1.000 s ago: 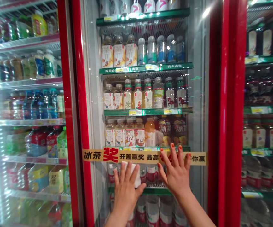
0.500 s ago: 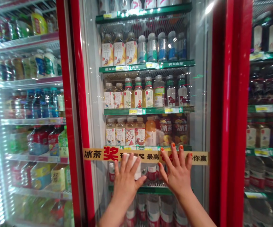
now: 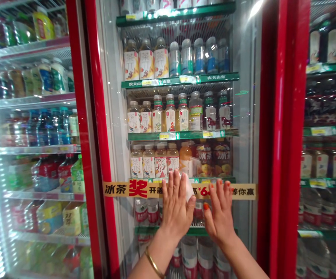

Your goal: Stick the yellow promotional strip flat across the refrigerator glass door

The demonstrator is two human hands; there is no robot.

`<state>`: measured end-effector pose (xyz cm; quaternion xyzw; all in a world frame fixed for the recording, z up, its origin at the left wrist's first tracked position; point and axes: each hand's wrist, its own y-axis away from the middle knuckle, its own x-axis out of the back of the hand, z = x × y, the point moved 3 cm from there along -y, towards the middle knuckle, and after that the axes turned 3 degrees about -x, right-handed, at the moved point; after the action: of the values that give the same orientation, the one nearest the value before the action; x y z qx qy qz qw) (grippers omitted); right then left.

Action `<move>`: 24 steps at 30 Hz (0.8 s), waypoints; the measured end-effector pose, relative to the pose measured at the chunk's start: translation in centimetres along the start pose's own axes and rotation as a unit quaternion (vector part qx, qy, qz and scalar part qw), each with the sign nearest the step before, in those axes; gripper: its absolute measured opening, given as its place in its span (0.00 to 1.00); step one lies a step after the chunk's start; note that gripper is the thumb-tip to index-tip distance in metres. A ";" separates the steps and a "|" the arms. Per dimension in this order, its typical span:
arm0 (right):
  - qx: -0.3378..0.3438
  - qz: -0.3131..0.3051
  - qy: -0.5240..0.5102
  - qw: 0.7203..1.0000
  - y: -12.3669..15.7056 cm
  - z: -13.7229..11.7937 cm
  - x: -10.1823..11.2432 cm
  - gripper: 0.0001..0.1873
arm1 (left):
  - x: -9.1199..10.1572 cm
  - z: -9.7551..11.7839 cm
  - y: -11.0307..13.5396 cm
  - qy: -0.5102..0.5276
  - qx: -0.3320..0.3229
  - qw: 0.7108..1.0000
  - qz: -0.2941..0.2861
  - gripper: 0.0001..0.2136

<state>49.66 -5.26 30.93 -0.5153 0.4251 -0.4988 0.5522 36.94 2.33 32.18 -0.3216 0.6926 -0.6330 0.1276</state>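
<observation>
Under the straight fingers of my left hand (image 3: 176, 209), a white tissue (image 3: 189, 189) is held against the glass door. The hand lies over a tan banner strip (image 3: 239, 192) with black and red lettering, hiding part of it. A gold bangle (image 3: 153, 263) circles my left wrist. Just to the right, my right hand (image 3: 220, 217), with orange nails, rests open with its fingertips on the strip and holds nothing. Behind the glass door (image 3: 245, 147) stand rows of drinks, among them tea bottles (image 3: 166, 159).
The cooler has a red frame (image 3: 291, 155) on its right and another red post (image 3: 98, 128) on its left. A lit cooler shelf (image 3: 40, 150) with bottles stands at the left. More dark bottles (image 3: 333, 40) fill shelves at the right.
My left hand has slid right along the strip with the tissue, uncovering lettering on the left, and its fingers have drawn together. My right hand has turned slightly and stays near its place.
</observation>
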 end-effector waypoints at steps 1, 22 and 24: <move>0.035 -0.012 -0.057 0.998 -0.3 -1.0 -0.2 0.40 | 0.1 -0.2 0.4 0.028 0.010 1.000 0.008 0.35; 0.093 -0.099 0.151 0.979 -1.7 2.6 -0.4 0.55 | 3.6 -9.5 2.4 -0.113 0.033 0.992 0.053 0.38; 0.041 -0.080 0.172 0.981 -2.0 4.7 0.9 0.52 | 3.6 -9.5 2.4 -0.113 0.035 0.992 0.055 0.38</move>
<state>54.23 -5.44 33.46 -0.4310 0.4503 -0.6395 0.4500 27.97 7.64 32.31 -0.3478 0.6679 -0.6085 0.2503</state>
